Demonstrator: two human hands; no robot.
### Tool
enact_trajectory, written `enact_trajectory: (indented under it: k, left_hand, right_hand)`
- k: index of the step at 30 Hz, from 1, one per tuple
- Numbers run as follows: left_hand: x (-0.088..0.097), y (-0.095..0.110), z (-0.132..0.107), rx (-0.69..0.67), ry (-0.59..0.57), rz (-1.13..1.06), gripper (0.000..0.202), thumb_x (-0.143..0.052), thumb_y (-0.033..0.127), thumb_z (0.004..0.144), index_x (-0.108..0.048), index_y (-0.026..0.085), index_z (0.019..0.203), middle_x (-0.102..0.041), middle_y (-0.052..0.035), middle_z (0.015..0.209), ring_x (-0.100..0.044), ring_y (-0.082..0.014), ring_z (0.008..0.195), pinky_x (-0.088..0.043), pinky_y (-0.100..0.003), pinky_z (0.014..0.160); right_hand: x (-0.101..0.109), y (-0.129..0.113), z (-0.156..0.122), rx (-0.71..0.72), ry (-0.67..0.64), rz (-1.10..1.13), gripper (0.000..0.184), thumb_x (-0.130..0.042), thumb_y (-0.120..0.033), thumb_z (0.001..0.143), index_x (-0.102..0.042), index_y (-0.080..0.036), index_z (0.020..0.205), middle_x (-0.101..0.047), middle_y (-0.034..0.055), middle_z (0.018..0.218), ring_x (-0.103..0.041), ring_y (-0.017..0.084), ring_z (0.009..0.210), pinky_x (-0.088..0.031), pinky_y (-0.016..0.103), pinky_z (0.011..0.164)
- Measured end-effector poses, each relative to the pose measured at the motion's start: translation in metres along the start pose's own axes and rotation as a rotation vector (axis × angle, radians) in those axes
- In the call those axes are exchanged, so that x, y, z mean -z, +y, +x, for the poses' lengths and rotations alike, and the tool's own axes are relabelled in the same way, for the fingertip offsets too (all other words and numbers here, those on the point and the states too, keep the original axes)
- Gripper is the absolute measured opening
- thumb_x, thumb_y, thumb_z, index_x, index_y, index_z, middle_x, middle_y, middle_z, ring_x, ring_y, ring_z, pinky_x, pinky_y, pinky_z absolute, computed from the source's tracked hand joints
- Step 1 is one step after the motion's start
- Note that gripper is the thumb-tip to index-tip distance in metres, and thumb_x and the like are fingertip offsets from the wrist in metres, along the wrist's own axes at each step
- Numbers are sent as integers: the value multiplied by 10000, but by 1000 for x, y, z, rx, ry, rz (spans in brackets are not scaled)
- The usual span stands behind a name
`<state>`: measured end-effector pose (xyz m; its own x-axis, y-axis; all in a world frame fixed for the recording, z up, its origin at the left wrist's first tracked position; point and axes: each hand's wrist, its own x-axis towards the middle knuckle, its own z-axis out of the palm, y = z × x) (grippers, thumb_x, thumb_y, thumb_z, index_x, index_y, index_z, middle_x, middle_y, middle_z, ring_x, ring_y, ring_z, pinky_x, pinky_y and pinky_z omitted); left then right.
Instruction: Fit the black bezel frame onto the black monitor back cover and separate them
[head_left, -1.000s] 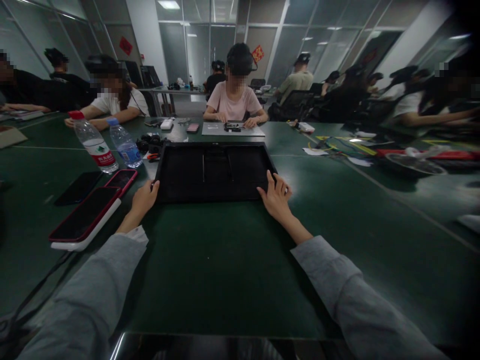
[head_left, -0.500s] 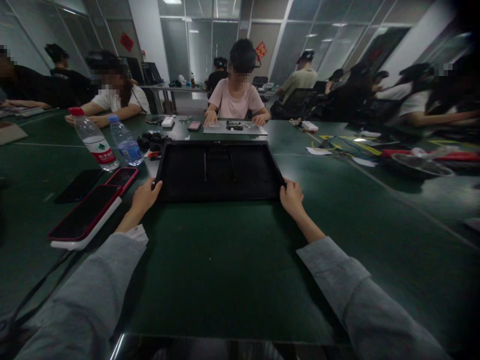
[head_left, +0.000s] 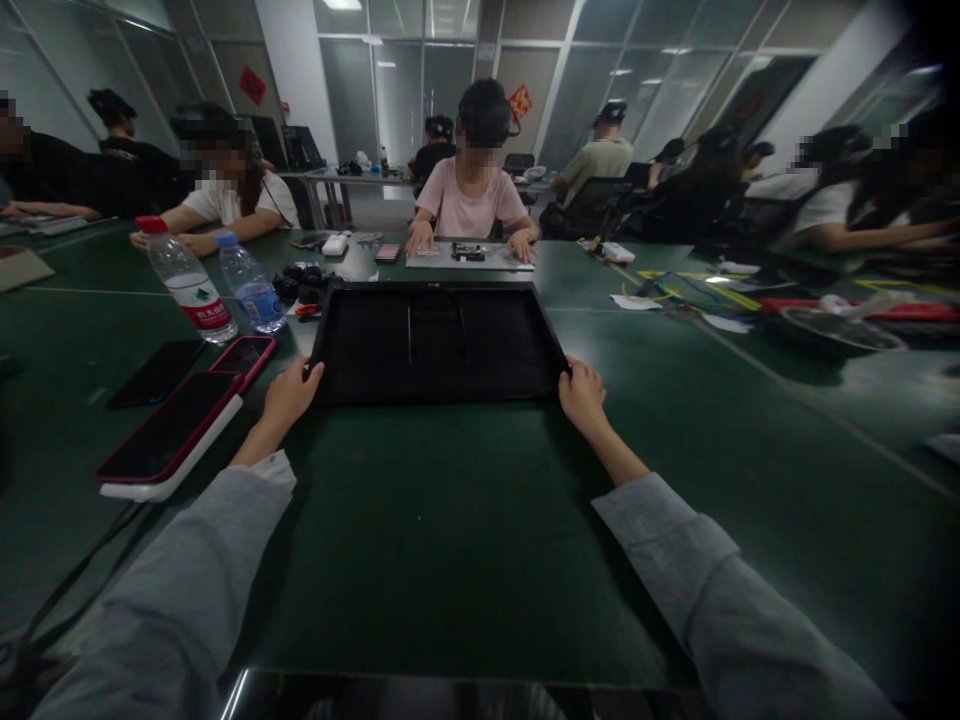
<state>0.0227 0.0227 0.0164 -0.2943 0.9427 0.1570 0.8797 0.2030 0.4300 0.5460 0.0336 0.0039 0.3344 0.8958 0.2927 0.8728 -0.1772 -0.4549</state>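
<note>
Gripping the black tray are left hand and right hand.

A red bottle label reads “农夫山泉”.

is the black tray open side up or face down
Open side up. The tray shows its sunken inside within a rim, between the left hand and right hand.

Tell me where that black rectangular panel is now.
In the head view, the black panel is near the centre, between the left hand and right hand, right of the blue-capped bottle.
</note>
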Motion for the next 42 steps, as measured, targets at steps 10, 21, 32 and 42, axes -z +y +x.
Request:
enact_trajectory:
  k: [10,21,32,42]
  left_hand:
    - [0,-1,1,-8,-5,-1,604,-415,561,1051,-632,138,1424,-746,-224,1309,-711,-403,1203,-549,-496,993]
    - [0,1,-1,-1,-5,-11,598,-424,545,1053,-618,139,1447,-716,-226,1383,-683,-408,1268,-534,-501,1036]
    - [4,5,-4,21,-14,2,583,-428,540,1051,-622,155,1443,-740,-207,1335,-704,-376,1227,-544,-460,1009]
    - [14,-11,7,-53,-73,-191,470,-593,464,940,-701,199,1311,-802,-110,1194,-744,-295,1113,-581,-367,920]
  right_hand:
    - [2,1,0,46,-8,2,644,-330,-270,1006,-453,-102,1615,-623,250,1381,-556,389,1267,-466,582,1055]
    - [0,5,1,92,23,12,672,-331,-257,991,-445,-157,1646,-658,225,1323,-571,375,1208,-483,576,1006]
    - [-9,18,10,72,58,319,691,-477,-272,887,-521,-123,1561,-677,193,1337,-633,325,1216,-496,552,1103]
    - [29,18,-5,-214,-205,824,736,-654,-293,716,-585,-244,1447,-752,50,1008,-730,266,917,-634,449,854]
